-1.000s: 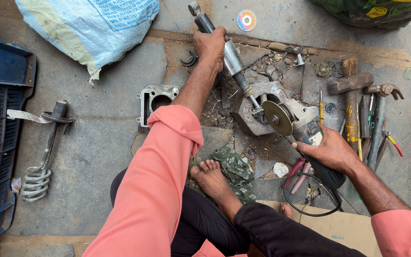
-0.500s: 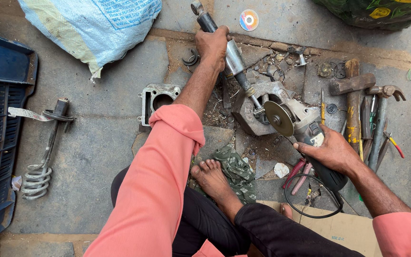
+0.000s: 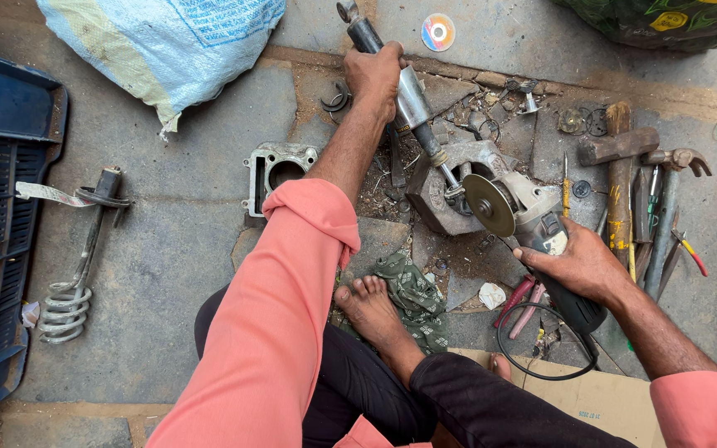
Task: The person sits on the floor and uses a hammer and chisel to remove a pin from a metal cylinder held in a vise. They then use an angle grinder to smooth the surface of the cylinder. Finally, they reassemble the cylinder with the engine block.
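The left hand (image 3: pixel 373 73) is gripping the shock absorber (image 3: pixel 404 93), its axis running eleven to five; the right hand (image 3: pixel 576 264) is clutching the angle grinder (image 3: pixel 533 228), whose disc is meeting the rod's five-o'clock end.

shock absorber (image 3: pixel 408 104) is shiny smooth metal, grinder disc (image 3: pixel 490 205) dull brassy, hammer (image 3: pixel 620 178) at 3 o'clock rough wood, floor (image 3: pixel 176 216) gritty concrete.

The person wears a salmon-pink long-sleeved shirt (image 3: pixel 275 332), cuffs pushed up the forearms, and black trousers (image 3: pixel 458 406); a bare foot (image 3: pixel 373 309) shows at six o'clock.
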